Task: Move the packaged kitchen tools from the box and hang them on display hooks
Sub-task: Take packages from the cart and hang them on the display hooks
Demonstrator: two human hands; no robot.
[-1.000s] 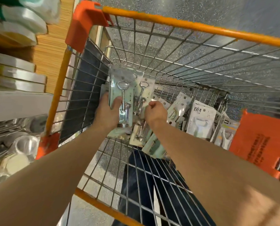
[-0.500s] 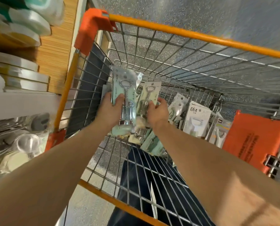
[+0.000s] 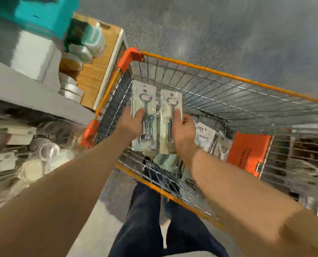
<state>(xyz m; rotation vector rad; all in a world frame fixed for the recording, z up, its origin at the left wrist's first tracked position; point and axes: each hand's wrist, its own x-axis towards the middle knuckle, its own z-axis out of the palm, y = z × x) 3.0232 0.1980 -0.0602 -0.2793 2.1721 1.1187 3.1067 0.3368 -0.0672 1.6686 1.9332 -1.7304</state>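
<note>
Over the wire cart (image 3: pixel 228 78) with orange rails, each of my hands holds a packaged corkscrew upright. My left hand (image 3: pixel 131 125) grips the left pack (image 3: pixel 145 97), thumb across its front. My right hand (image 3: pixel 184 132) grips the right pack (image 3: pixel 170 101), a little lower and beside the first. Both packs are pale cards with a metal corkscrew under clear plastic. More packaged tools (image 3: pixel 204 136), white cards with peelers, lie in the cart bottom right of my right hand. No display hooks are in view.
A shelf unit (image 3: pixel 34 93) stands close on the left, with stacked containers (image 3: pixel 87 43) above and metal ware (image 3: pixel 47 151) below. An orange flap (image 3: pixel 247 151) sits at the cart's right end. My legs in dark trousers (image 3: pixel 154 219) are at the cart's near rail. The view is blurred.
Both hands have lifted their corkscrew packs up out of the cart bottom and drawn them apart side by side. The camera has swung, so the cart sits lower and further right.
</note>
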